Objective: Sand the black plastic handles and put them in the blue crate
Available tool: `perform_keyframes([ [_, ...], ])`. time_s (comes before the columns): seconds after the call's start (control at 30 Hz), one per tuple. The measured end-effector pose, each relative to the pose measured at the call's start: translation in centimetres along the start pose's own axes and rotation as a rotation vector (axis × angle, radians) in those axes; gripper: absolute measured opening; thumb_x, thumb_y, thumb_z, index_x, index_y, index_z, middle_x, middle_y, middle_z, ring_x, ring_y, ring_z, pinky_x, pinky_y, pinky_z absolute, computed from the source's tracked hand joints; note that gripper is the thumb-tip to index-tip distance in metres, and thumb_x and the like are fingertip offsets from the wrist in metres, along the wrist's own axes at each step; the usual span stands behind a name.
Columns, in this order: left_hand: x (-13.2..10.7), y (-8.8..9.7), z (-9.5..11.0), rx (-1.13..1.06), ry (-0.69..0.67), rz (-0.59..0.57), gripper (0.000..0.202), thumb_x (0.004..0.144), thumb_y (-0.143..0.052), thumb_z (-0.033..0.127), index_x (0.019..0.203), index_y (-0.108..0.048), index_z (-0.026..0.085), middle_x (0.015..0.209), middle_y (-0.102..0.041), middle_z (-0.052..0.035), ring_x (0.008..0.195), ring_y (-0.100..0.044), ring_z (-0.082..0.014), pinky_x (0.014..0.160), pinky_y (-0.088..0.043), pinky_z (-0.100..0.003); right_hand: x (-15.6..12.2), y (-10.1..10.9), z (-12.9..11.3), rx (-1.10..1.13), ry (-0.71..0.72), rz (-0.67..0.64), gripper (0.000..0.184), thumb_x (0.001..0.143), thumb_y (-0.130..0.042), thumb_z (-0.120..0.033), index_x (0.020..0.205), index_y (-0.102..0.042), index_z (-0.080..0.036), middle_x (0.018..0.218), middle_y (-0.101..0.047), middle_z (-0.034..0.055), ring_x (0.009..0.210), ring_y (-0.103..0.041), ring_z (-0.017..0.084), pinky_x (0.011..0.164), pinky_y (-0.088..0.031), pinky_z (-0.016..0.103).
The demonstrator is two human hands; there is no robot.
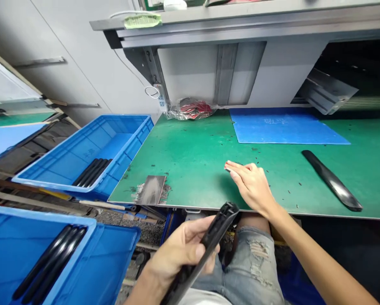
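My left hand (190,245) is wrapped round a long black plastic part (220,226), tilted with its hollow, ribbed inner side showing. The part is in front of the table's near edge, and its lower end runs out of view. Above the table, my right hand (251,184) has its fingers pressed together in a pinch. A small red and whitish bit shows at its fingertips, too small to name. To the right on the green table (196,148) lies another long black part (332,180), smooth side up.
A dark worn plate (152,189) lies at the table's front left corner. Farther back are a plastic bag with red contents (194,109) and a blue sheet (285,127). Two blue crates (126,159) with black parts stand at left. A metal shelf beam (240,29) crosses overhead.
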State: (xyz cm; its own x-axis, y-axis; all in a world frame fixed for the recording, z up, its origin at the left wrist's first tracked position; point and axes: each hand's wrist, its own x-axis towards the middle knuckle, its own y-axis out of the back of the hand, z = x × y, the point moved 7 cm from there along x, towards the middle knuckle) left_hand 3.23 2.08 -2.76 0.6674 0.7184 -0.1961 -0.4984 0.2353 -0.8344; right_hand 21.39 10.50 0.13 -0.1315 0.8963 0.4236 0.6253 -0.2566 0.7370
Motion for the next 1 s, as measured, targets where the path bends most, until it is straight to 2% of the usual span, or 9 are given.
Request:
perform_keyframes([
  [0.07, -0.6, 0.1, 0.6, -0.047, -0.067, 0.011, 0.044, 0.084, -0.079, 0.034, 0.125, -0.072, 0.02, 0.084, -0.063, -0.0039, 0.061, -0.058, -0.0073, 0.054, -0.046, -0.017, -0.5, 0.6, 1.0, 0.208, -0.113, 0.002, 0.037, 0.105, -0.041, -0.046, 0.132, -0.064, -0.034, 0.134, -0.066, 0.0008, 0.107, -0.058, 0.024, 0.093, -0.042, 0.043],
  [0.17, -0.8, -0.6, 0.9, -0.118, -0.091, -0.05, 0.06, 0.094, -0.057, 0.059, 0.139, -0.061, 0.019, 0.086, -0.057, -0.0025, 0.047, -0.049, -0.0036, 0.045, -0.042, -0.017, -3.6, 0.4, 1.5, 0.873, -0.481, 0.057, 0.061, 0.101, -0.029, -0.066, 0.132, -0.065, -0.027, 0.116, -0.071, 0.0073, 0.088, -0.061, 0.02, 0.078, -0.05, 0.034],
  [0.23, -0.6, -1.8, 0.3, -0.136, -0.047, -0.196, 0.061, 0.092, -0.063, 0.055, 0.144, -0.054, 0.026, 0.082, -0.051, 0.0019, 0.038, -0.036, 0.0005, 0.037, -0.035, -0.014, -5.5, -0.4, 0.9, 1.239, -0.68, 0.071, 0.064, 0.097, -0.034, -0.07, 0.127, -0.068, -0.025, 0.113, -0.071, 0.0093, 0.078, -0.059, 0.018, 0.068, -0.051, 0.029],
  [0.33, -0.1, -2.4, -0.6, -0.178, -0.017, -0.271, 0.034, 0.095, -0.062, 0.034, 0.129, -0.064, 0.032, 0.071, -0.041, 0.0063, 0.034, -0.035, 0.0, 0.035, -0.035, -0.012, -6.5, -1.0, 0.2, 1.429, -0.77, 0.09, 0.049, 0.088, -0.065, -0.055, 0.129, -0.066, -0.029, 0.122, -0.068, 0.0067, 0.081, -0.062, 0.015, 0.071, -0.055, 0.023],
  [0.4, 0.3, -2.1, -1.1, -0.179, -0.025, -0.245, 0.027, 0.097, -0.056, 0.041, 0.116, -0.07, 0.028, 0.069, -0.043, 0.0047, 0.037, -0.045, -0.0036, 0.036, -0.04, -0.014, -6.3, -0.7, 0.4, 1.392, -0.735, 0.144, 0.055, 0.081, -0.076, -0.046, 0.132, -0.063, -0.031, 0.12, -0.067, 0.0043, 0.082, -0.063, 0.013, 0.073, -0.056, 0.02],
  [0.5, 0.5, -1.0, -1.4, -0.048, -0.073, -0.129, 0.039, 0.098, -0.053, 0.046, 0.13, -0.064, 0.027, 0.084, -0.055, -0.0008, 0.048, -0.056, -0.0075, 0.041, -0.047, -0.018, -5.8, 0.6, 0.9, 1.248, -0.642, 0.271, 0.06, 0.076, -0.082, -0.04, 0.132, -0.063, -0.031, 0.12, -0.066, 0.0042, 0.086, -0.065, 0.014, 0.072, -0.056, 0.018],
  [0.77, -0.5, 0.1, -1.5, 0.36, -0.159, 0.132, 0.045, 0.102, -0.046, 0.052, 0.133, -0.055, 0.02, 0.083, -0.065, -0.0048, 0.045, -0.046, -0.0049, 0.041, -0.034, -0.015, -4.4, 3.8, -1.6, 0.931, -0.429, 0.466, 0.063, 0.075, -0.085, -0.036, 0.133, -0.061, -0.03, 0.125, -0.064, 0.0056, 0.104, -0.063, 0.024, 0.087, -0.056, 0.036],
  [0.87, -2.0, 2.4, 2.2, 0.625, -0.273, 0.41, 0.039, 0.101, -0.048, 0.05, 0.123, -0.058, 0.02, 0.085, -0.064, -0.0037, 0.051, -0.046, -0.0063, 0.046, -0.034, -0.017, -4.3, 4.8, -0.5, 0.624, -0.365, 0.506, 0.064, 0.081, -0.081, -0.042, 0.139, -0.056, -0.03, 0.133, -0.059, 0.0078, 0.12, -0.058, 0.032, 0.102, -0.049, 0.051],
  [1.0, -6.6, 6.4, 9.0, 0.869, -0.543, 0.856, 0.034, 0.096, -0.06, 0.048, 0.11, -0.066, 0.018, 0.075, -0.053, 0.0013, 0.06, -0.044, -0.0088, 0.055, -0.037, -0.017, -3.7, 5.0, 3.2, -0.167, -0.353, 0.374, 0.065, 0.086, -0.073, -0.054, 0.141, -0.058, -0.024, 0.134, -0.058, 0.0193, 0.129, -0.047, 0.049, 0.105, -0.035, 0.072],
])
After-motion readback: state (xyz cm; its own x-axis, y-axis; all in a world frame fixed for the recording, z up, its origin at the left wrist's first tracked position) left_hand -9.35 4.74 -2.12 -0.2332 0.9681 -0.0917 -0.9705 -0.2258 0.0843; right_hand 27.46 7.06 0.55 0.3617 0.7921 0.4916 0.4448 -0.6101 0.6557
